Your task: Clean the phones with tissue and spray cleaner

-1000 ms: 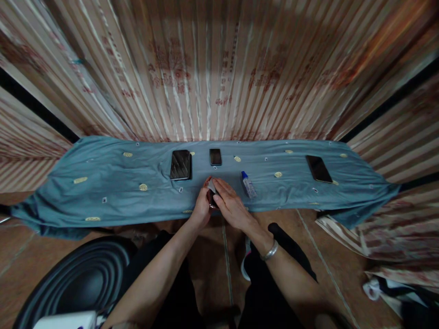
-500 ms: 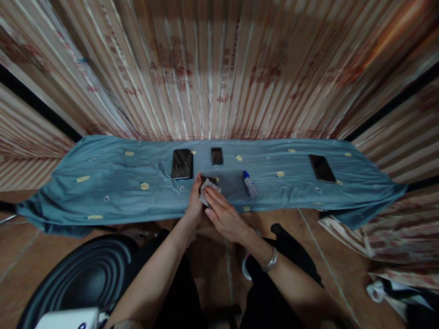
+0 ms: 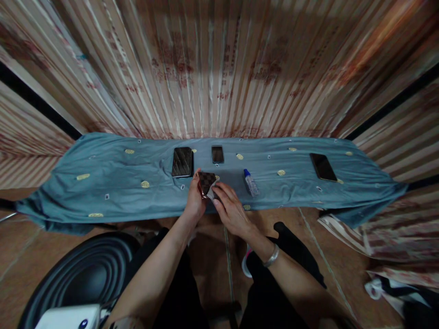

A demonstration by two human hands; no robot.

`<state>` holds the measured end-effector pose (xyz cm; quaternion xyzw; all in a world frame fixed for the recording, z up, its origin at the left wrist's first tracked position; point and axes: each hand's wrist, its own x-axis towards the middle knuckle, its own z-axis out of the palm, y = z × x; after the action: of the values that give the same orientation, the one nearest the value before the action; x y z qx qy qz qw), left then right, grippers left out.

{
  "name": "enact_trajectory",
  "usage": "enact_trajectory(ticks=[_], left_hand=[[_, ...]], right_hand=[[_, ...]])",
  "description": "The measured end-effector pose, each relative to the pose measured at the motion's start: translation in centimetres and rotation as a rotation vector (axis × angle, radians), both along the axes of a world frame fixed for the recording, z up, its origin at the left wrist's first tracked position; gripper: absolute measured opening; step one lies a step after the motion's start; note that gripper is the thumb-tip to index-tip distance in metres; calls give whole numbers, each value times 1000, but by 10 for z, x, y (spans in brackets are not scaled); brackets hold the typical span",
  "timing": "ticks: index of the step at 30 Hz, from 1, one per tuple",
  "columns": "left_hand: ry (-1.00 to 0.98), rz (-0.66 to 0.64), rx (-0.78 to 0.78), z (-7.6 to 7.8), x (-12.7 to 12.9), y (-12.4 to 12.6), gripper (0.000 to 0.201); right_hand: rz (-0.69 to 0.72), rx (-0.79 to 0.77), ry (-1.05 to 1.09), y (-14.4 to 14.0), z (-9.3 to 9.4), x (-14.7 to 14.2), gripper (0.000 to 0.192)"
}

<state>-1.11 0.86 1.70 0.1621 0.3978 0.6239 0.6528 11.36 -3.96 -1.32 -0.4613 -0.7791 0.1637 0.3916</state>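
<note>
Two hands are busy at the near edge of a blue-grey cloth (image 3: 113, 183) spread over a low surface. Left hand (image 3: 195, 201) is clamped around a dark checkered phone (image 3: 206, 181), propping it up tilted off the cloth. Right hand (image 3: 232, 209) is pinching a small pale wipe (image 3: 212, 191) against the lower edge of that phone, fingers curled over it; there's a silver bangle (image 3: 270, 257) on that wrist. Just right of the hands lies a little bottle with a blue cap (image 3: 251, 182). Farther back on the cloth sit a dark tablet-ish device (image 3: 182, 161) and a small phone (image 3: 217, 154), and another black phone (image 3: 323, 167) lies well off to the right. Striped curtain fabric (image 3: 219, 68) hangs behind all of it.
</note>
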Motion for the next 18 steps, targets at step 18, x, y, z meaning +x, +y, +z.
enact_trajectory(ticks=[18], left_hand=[[0, 32, 36, -4, -2, -1, 27]], right_hand=[[40, 50, -17, 3, 9, -8, 38]])
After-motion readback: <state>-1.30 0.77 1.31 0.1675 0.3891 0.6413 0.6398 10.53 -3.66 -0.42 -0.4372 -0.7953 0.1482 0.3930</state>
